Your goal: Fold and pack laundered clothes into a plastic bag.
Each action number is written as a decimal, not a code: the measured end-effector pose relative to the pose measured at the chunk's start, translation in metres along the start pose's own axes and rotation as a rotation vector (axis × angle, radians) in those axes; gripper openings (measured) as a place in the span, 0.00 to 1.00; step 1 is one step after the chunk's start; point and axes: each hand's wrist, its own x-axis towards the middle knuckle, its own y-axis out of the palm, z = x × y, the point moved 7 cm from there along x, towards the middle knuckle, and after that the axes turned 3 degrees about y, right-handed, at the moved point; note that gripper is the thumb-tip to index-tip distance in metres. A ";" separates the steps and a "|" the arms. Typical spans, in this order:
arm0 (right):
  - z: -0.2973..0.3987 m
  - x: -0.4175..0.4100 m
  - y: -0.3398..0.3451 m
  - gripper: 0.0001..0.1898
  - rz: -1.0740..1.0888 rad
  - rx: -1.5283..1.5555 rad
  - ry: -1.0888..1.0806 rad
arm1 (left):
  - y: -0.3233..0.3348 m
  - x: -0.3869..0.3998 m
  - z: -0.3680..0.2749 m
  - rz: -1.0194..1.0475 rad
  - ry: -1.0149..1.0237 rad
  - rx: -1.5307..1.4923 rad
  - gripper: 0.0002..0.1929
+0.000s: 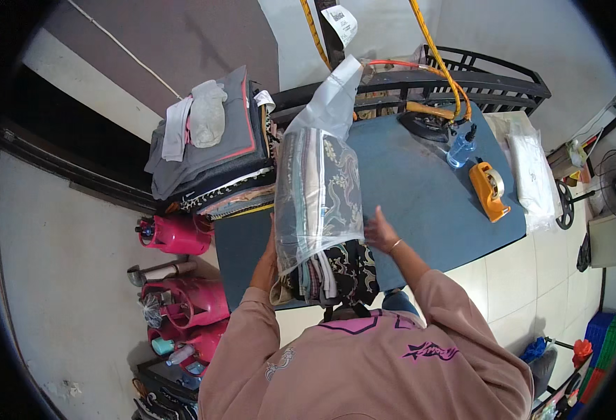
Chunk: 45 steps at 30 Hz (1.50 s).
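Observation:
A stack of folded clothes (pixel 352 268) stands before me, partly inside a clear plastic bag (pixel 318 194). The bag's loose closed end rises beyond the stack, while the near end of the clothes, black patterned fabric among them, sticks out of its mouth. My left hand (pixel 272 252) lies along the left side of the bundle, its fingers mostly hidden behind it. On the other side, my right hand (pixel 381 232) is beside the bag's edge with thumb and fingers apart; whether its fingertips touch the plastic is unclear.
The bundle is on a blue-topped table (pixel 418 199). An iron (pixel 428 126), a spray bottle (pixel 462 149), an orange tape dispenser (pixel 488 191) and white plastic bags (pixel 533 173) lie to the right. Folded clothes (pixel 213 163) are piled left, above pink gas cylinders (pixel 176 234).

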 end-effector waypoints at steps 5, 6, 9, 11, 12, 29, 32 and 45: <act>-0.005 -0.009 0.048 0.41 0.124 0.233 -0.148 | -0.001 0.018 0.022 -0.062 -0.121 0.013 0.37; 0.007 -0.023 0.030 0.41 -0.016 0.143 -0.134 | -0.003 0.012 0.043 -0.057 -0.159 0.042 0.37; 0.010 -0.015 -0.050 0.43 -0.113 -0.090 -0.017 | 0.031 0.024 0.089 -0.013 -0.290 0.126 0.35; 0.043 -0.042 -0.092 0.43 -0.231 -0.212 0.002 | 0.057 0.036 0.119 0.026 -0.370 0.168 0.34; 0.055 -0.051 -0.128 0.42 -0.425 -0.349 -0.017 | 0.072 0.051 0.123 0.051 -0.410 0.189 0.34; 0.035 -0.169 -0.122 0.26 -1.057 -0.846 -0.741 | 0.139 0.005 0.118 -0.333 0.593 0.876 0.31; 0.026 -0.161 -0.118 0.28 -0.977 -0.807 -0.719 | 0.121 0.009 0.134 -0.458 0.712 0.880 0.29; 0.009 -0.161 0.029 0.29 0.072 -1.671 -0.948 | 0.104 -0.005 0.093 -0.422 0.832 0.860 0.09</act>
